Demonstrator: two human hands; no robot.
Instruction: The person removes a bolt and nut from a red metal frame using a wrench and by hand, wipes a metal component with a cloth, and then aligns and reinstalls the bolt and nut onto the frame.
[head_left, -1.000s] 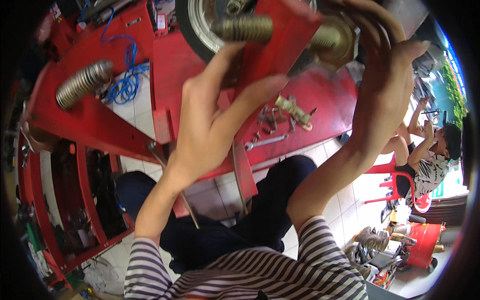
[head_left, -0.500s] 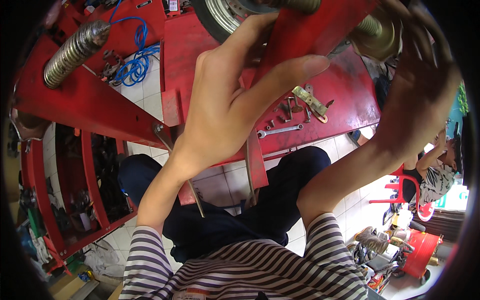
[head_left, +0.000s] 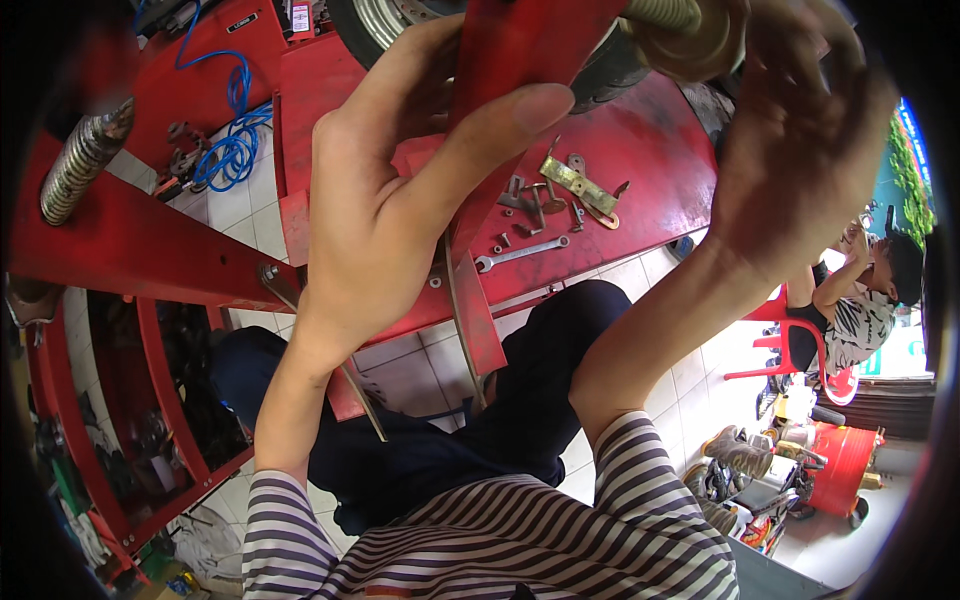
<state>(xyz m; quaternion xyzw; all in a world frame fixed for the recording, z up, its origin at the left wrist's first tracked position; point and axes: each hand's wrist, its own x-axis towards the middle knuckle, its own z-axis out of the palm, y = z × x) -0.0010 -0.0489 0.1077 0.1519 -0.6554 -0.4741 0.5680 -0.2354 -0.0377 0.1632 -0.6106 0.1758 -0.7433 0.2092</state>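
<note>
My left hand (head_left: 375,215) is closed around a red steel arm (head_left: 520,50), its thumb lying across the near side and its fingers hidden behind. Through that arm runs a threaded rod (head_left: 662,10) carrying a round metal disc (head_left: 690,42). My right hand (head_left: 800,160) is raised just right of the disc, its fingers bent, dark and partly smeared; whether they touch the disc cannot be told. Below the hands, on a red platform (head_left: 650,150), lie a combination wrench (head_left: 525,254), a brass-coloured bracket (head_left: 580,188) and several bolts and nuts.
A wheel with a tyre (head_left: 372,25) stands behind the arm. At left are a second red beam (head_left: 150,225) with a threaded screw (head_left: 80,170) and a blue hose (head_left: 235,160). A person (head_left: 850,300) sits on a red chair (head_left: 770,335) at right, near a red drum (head_left: 840,470).
The view has shifted, so the red arm, my hands and the platform sit further left. My left hand keeps its hold on the arm; my right hand stays near the disc.
</note>
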